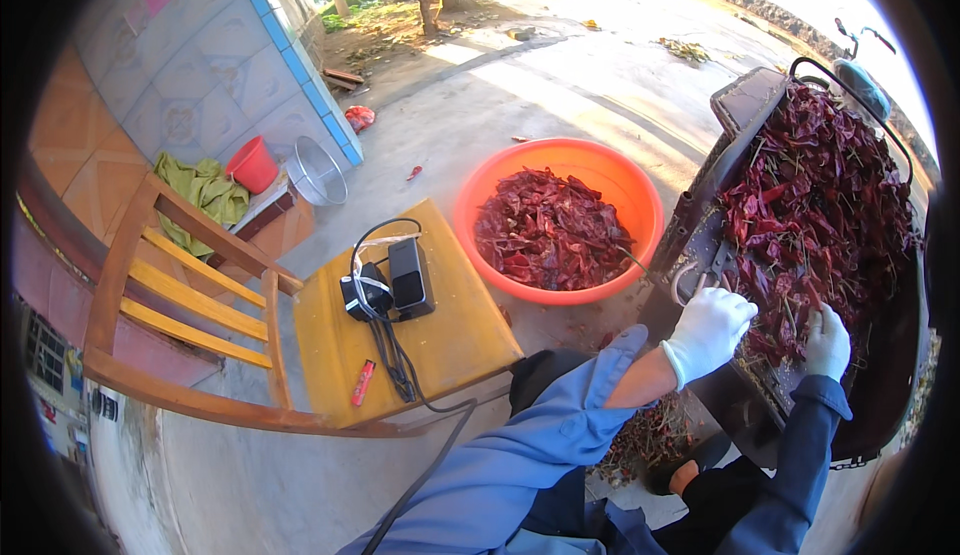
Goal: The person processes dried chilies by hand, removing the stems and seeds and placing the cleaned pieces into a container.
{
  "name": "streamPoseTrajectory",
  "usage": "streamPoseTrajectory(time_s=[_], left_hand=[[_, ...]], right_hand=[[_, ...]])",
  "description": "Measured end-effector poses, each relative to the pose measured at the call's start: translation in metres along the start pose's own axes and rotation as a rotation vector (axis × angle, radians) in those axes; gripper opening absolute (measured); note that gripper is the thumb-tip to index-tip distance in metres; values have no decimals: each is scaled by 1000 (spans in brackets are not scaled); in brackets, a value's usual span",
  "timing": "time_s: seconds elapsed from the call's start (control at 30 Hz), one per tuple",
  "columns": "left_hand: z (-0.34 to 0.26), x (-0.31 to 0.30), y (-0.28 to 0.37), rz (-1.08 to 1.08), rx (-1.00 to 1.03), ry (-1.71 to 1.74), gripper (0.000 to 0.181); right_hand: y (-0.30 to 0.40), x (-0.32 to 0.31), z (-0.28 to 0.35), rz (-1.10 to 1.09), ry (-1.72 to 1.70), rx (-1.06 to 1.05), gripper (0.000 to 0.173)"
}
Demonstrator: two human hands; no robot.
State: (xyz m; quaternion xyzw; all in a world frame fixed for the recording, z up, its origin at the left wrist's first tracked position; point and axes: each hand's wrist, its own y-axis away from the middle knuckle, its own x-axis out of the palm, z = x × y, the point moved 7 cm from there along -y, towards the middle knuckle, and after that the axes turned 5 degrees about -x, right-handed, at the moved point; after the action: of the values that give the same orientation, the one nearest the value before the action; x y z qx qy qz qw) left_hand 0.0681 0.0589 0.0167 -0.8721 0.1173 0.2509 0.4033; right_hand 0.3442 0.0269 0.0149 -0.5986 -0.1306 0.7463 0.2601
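My left hand [710,336], in a white glove, is curled over the near edge of the metal cart [776,397]. Its fingers are beside the handles of a pair of scissors [684,283], whose blades point toward the peppers; whether it touches them or holds anything is unclear. In my right hand [828,343], also gloved, a dried red pepper [814,297] is pinched at the fingertips. Around both hands, dried red peppers [817,180] with stems are heaped in the cart. More peppers [551,232] lie in an orange plastic basin [559,297] left of the cart.
A wooden chair [322,382] stands at the left, with a black device [409,277], cables and a red lighter-like object [363,383] on its seat. Stem debris [652,435] lies on the floor below my left hand. A red bucket [253,165] and metal sieve [316,172] are farther back.
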Motion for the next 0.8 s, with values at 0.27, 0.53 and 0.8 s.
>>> streamPoseTrajectory(time_s=[0.27, 0.53, 0.8], left_hand=[[-5, -16, 1, -96, -92, 126, 32], [-36, -8, 6, 78, 242, -52, 39], [1, 5, 2, 257, -309, 489, 25]], right_hand=[[29, -9, 28, 162, -673, 329, 27], [58, -36, 134, 205, -418, -241, 22], [52, -30, 120, 337, -1024, 228, 21]])
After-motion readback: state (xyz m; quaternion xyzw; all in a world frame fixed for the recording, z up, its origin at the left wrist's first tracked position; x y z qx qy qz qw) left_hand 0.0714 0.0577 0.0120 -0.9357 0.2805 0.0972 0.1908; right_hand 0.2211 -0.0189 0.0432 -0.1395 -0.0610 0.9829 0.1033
